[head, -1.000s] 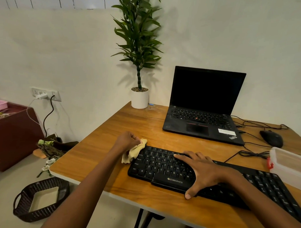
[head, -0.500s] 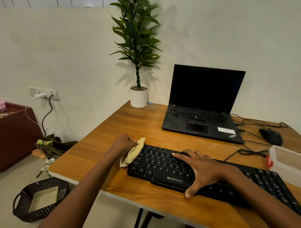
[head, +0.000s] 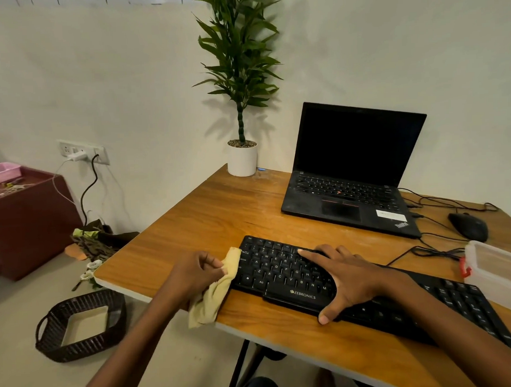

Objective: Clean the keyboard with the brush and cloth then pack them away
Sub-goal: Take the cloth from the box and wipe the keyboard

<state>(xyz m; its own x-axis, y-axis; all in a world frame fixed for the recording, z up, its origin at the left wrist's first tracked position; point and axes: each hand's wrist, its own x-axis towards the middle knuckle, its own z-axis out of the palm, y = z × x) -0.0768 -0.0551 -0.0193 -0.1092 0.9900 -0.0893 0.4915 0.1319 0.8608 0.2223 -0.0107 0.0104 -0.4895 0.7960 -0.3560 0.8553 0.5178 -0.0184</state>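
A black keyboard (head: 283, 272) lies along the front of the wooden desk (head: 214, 212). My left hand (head: 194, 272) grips a pale yellow cloth (head: 215, 293) against the keyboard's left end; the cloth's loose tail hangs toward the desk's front edge. Spread flat over the middle keys, my right hand (head: 342, 280) has its thumb on the front rim, holding the keyboard down. No brush is in view.
A clear plastic box (head: 500, 274) with a red latch stands at the right edge. Behind the keyboard are an open black laptop (head: 352, 172), a black mouse (head: 468, 226) with cables, and a potted plant (head: 243, 156). A dark woven basket (head: 79, 325) sits on the floor.
My left hand has slid the cloth from the keyboard's top left corner down its left edge toward me. The right hand stays on the keys.
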